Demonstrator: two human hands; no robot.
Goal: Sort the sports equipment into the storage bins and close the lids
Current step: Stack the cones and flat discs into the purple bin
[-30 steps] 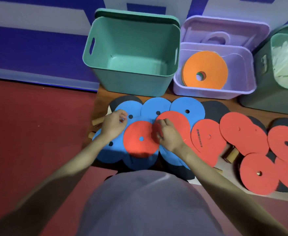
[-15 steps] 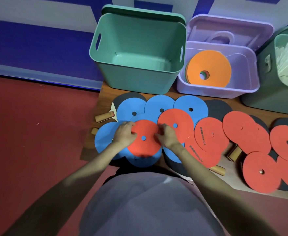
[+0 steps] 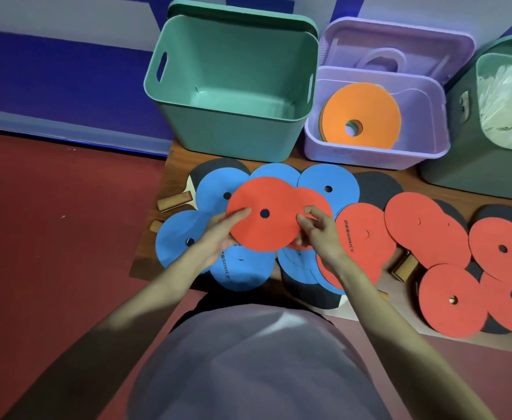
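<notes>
Both hands hold one red disc [image 3: 264, 213] just above the overlapping blue discs [image 3: 329, 187] and table-tennis paddles [image 3: 174, 200] on the floor: the left hand [image 3: 221, 234] pinches its left edge, thumb on top, and the right hand [image 3: 318, 230] grips the right edge with curled fingers. The sorting step seems under way. Next the disc likely needs carrying to a bin, perhaps the purple bin [image 3: 430, 116] already holding an orange disc [image 3: 360, 113], or the empty teal bin [image 3: 230, 128]; both lids remain off
</notes>
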